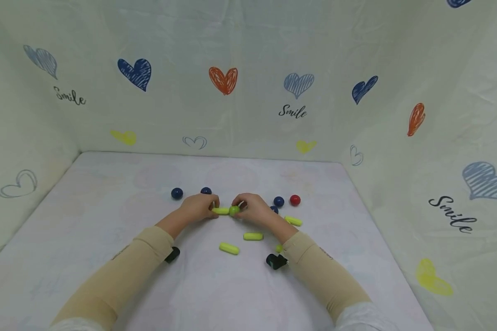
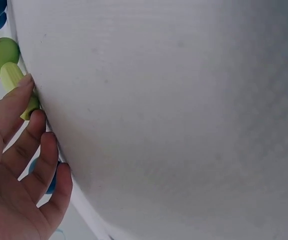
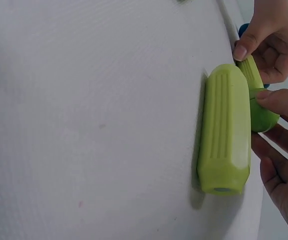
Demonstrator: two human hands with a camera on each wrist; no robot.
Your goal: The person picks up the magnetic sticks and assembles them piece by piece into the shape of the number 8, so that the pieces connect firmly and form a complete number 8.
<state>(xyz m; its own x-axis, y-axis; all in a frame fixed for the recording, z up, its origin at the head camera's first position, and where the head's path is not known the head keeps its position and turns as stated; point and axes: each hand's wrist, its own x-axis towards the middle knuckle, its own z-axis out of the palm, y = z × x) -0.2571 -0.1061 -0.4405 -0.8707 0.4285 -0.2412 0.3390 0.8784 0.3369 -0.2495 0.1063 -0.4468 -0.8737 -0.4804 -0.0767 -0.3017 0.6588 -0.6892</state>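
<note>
In the head view, my left hand point(image 1: 198, 208) pinches a yellow-green ridged stick point(image 1: 221, 211) between thumb and fingers. My right hand point(image 1: 254, 210) grips a green ball point(image 1: 234, 211) at the stick's right end. Ball and stick meet end to end in the left wrist view, where the thumb lies along the stick point(image 2: 11, 75) and the other fingers curve below it. The right wrist view shows the thumb on top of the ball point(image 3: 264, 112), and another ridged stick point(image 3: 224, 130) lying on the table in front, partly covering the ball.
Blue balls point(image 1: 176, 193) lie beyond and beside both hands, with a red ball point(image 1: 295, 200) at the right. Nearer me are two yellow-green sticks point(image 1: 253, 236); another stick point(image 1: 293, 221) lies right of my right wrist. Black pieces point(image 1: 276, 261) show beside both sleeves. A printed sheet point(image 1: 252, 119) walls the table.
</note>
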